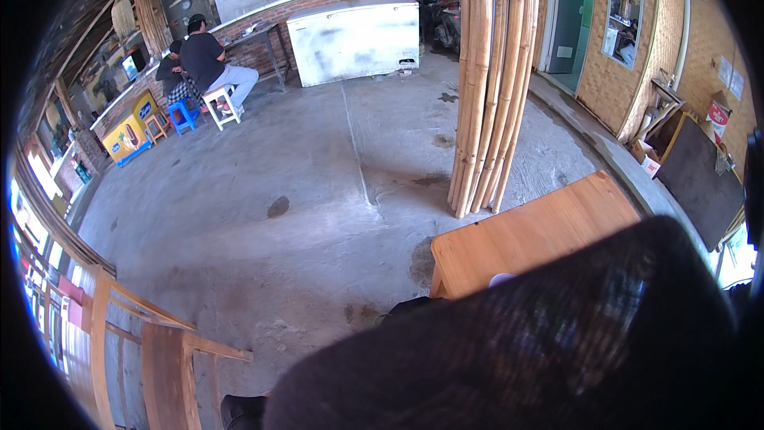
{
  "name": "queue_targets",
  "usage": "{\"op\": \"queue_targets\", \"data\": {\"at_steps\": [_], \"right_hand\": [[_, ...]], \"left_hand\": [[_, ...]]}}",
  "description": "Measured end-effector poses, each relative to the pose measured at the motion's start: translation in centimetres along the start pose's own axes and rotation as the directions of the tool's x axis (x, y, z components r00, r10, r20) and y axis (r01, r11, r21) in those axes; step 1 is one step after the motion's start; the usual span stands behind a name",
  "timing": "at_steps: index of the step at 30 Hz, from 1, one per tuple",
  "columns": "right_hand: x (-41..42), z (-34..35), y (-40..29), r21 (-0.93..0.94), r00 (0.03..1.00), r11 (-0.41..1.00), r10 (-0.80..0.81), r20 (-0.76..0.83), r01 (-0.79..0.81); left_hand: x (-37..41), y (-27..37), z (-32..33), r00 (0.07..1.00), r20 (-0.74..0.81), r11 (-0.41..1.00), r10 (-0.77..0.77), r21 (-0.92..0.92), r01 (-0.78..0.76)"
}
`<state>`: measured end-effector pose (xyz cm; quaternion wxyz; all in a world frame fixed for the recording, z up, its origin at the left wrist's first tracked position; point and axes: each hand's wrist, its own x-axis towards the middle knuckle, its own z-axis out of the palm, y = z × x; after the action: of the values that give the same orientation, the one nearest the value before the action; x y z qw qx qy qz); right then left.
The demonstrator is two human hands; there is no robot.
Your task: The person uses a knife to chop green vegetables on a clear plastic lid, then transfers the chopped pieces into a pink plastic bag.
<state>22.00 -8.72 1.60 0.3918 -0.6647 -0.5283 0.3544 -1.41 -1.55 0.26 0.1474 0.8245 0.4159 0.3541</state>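
Note:
Neither my left hand nor my right hand is in view. A large, blurred dark shape (525, 334) fills the lower right, close to the camera; I cannot tell what it is. Behind it a light wooden bench or low table (531, 233) sticks out, with the pale rim of a round object (501, 279) partly hidden at its edge. A bundled bamboo pillar (492, 83) rises just beyond the wooden top. At the lower left stands wooden furniture (164, 370) with slats and legs. A small black thing (243, 411) shows at the bottom edge.
The concrete floor (286, 155) has damp patches. Two people (203, 54) sit on stools at a brick counter. A white chest freezer (355, 42) and a yellow display freezer (128, 128) stand by it. A doorway (567, 18) and a leaning dark board (701, 182) are at the right.

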Motion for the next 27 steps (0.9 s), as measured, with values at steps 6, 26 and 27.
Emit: {"op": "queue_targets", "data": {"at_steps": [6, 26, 27], "right_hand": [[-0.1, 0.6, 0.1, 0.020, 0.998, 0.998, -0.064, -0.029, 0.064], [-1.1, -0.2, -5.0, -0.418, 0.903, 0.801, -0.394, 0.172, 0.429], [-1.2, -0.2, -4.8, -0.442, 0.903, 0.788, -0.390, 0.181, 0.429]], "left_hand": [[-0.5, 0.1, 0.7, 0.987, -0.127, 0.993, -0.100, -0.077, 0.090], [0.6, 0.7, -0.9, 0.995, -0.092, 0.999, 0.050, -0.013, -0.051], [0.5, 0.7, -0.9, 0.995, -0.093, 0.999, 0.048, -0.011, -0.049]]}}
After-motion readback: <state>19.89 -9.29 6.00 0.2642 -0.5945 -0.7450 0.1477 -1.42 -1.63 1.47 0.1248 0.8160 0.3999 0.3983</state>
